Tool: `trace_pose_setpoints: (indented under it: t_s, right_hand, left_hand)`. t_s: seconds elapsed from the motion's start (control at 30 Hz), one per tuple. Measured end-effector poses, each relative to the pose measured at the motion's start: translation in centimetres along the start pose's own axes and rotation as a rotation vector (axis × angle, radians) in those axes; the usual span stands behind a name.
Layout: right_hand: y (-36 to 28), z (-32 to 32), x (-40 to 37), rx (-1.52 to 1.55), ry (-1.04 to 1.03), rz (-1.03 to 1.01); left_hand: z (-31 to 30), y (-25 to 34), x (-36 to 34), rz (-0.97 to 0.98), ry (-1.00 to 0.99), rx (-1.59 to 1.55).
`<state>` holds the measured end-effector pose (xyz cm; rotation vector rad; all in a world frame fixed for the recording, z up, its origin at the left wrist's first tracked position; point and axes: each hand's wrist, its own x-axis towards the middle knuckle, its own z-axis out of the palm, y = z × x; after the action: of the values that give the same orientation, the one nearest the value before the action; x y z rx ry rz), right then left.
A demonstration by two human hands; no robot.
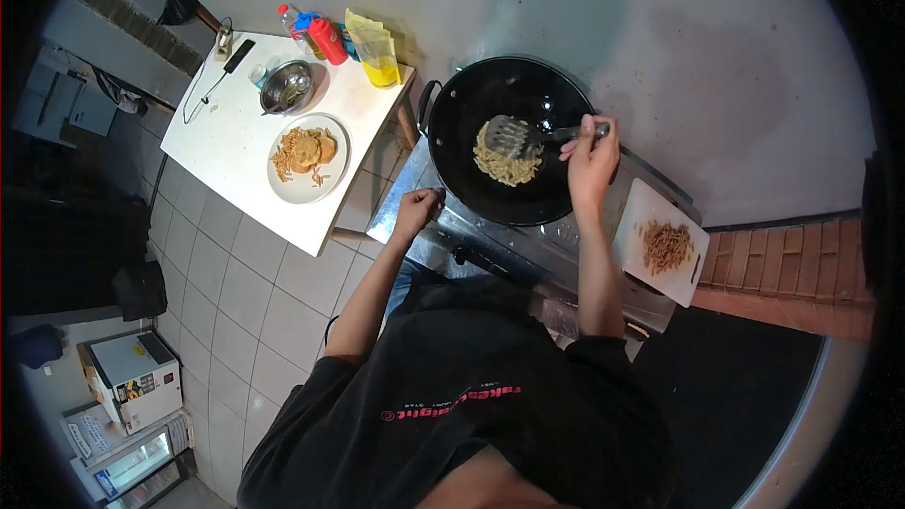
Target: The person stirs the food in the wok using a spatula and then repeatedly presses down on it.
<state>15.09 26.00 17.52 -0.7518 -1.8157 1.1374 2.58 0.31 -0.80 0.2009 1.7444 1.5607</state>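
Note:
My right hand (592, 160) is wrapped round the handle of a slotted spatula (512, 137) over a black wok (462, 170). The spatula's blade lies on a patch of pale, cut strips of food (509, 168) in the wok's middle. Beside the near left rim is my left hand (418, 214), its fingers curled closed. A dark spot shows at its fingertips, but I cannot make out what they hold, if anything. One loop handle (426, 108) of the wok sticks out at its left, apart from that hand.
The wok stands on a metal stove (490, 254). To its right, a white cutting board (641, 264) bears brown strips. On the white table (245, 170) are a plate of food (302, 192), a steel bowl (300, 80), a red bottle (327, 41) and a yellow pouch (374, 52).

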Motion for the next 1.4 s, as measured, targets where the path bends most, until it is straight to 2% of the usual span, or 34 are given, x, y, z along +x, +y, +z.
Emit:
trace_pose_setpoints:
  t_s: [0.03, 0.1, 0.2, 0.27, 0.3, 0.5, 0.73, 0.97, 1.27, 1.4]
  right_hand:
    - [-0.1, 0.3, -0.4, 0.025, -0.032, 0.021]
    - [0.0, 1.1, -1.2, 0.075, -0.091, -0.059]
    - [0.5, 1.5, -1.3, 0.024, -0.136, -0.107]
    - [1.0, 1.4, -0.7, -0.153, -0.099, -0.295]
    - [0.5, 1.2, -0.5, -0.152, -0.1, -0.297]
    - [-0.9, -1.1, 0.5, -0.078, 0.023, -0.081]
    - [-0.5, -0.3, -1.2, 0.019, -0.02, -0.003]
    - [0.0, 0.8, -1.8, 0.033, -0.115, 0.018]
    - [0.5, 0.8, -2.5, -0.01, -0.132, -0.012]
    - [-0.1, 0.0, -2.7, 0.077, -0.179, 0.044]
  left_hand:
    - [-0.1, -0.3, 0.3, 0.012, -0.002, -0.002]
    - [-0.2, -0.7, 0.6, 0.023, -0.004, -0.001]
    - [-0.3, -0.6, 0.5, 0.031, -0.018, 0.035]
    - [-0.1, -0.4, 0.3, 0.047, -0.024, 0.002]
    - [0.0, -0.2, 0.1, 0.049, -0.022, 0.001]
    - [0.0, -0.2, 0.3, 0.01, -0.012, 0.006]
    - [-0.2, -0.5, 0.4, 0.035, -0.036, -0.016]
    - [0.1, 0.1, 0.1, 0.016, -0.02, -0.046]
    - [0.1, 0.5, -0.4, 0.042, -0.008, -0.038]
    - [0.4, 1.1, -0.6, 0.016, 0.001, -0.04]
